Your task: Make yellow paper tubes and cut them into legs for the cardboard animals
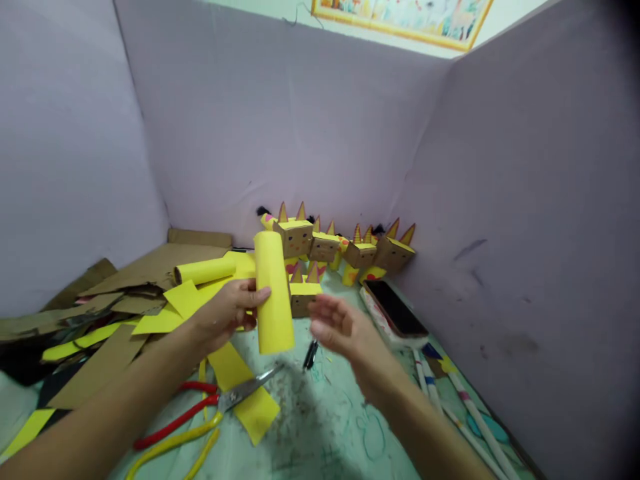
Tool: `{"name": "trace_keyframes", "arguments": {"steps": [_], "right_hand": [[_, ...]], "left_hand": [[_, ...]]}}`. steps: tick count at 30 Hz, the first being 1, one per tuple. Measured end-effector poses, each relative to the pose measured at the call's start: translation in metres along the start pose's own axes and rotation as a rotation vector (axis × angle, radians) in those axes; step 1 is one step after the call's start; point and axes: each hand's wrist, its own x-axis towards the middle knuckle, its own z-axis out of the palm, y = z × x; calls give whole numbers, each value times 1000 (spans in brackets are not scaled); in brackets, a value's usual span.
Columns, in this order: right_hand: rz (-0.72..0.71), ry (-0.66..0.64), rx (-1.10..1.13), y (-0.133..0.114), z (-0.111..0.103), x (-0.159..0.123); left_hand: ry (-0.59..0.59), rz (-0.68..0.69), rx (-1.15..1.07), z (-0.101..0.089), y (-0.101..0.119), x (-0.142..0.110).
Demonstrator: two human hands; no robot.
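My left hand [239, 303] is closed on a yellow paper tube [275, 293], which stands nearly upright above the table. Its thumb lies across the tube's front. To the right of the tube, my right hand [340, 327] is held with curled fingers apart and nothing between them. Behind the tube sits a small cardboard animal head [303, 300] with pink-edged yellow ears. Below the hands lie scissors [240, 399] with red and yellow handles, resting partly on a yellow paper strip [260, 420]. A black pen [311, 355] lies between the hands.
Cardboard scraps [115, 347] and yellow paper pile up at left, with another yellow tube [206, 270] on them. Several cardboard animal figures [395, 253] line the back. At right are a phone [395, 307] and white sticks [480, 420]. Pale walls [300, 120] enclose the table.
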Motion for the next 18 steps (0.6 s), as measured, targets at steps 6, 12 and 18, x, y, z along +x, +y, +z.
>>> {"name": "trace_keyframes", "arguments": {"steps": [6,12,18], "right_hand": [[105,-435,260,58,21,-47],[130,-408,190,77,21,-53],[27,-227,80,84,19,-52]], "left_hand": [[1,-140,-372,39,-44,-73],[250,-120,-551,34,-58,-85],[338,-258,-637,24,-50,-86]]}}
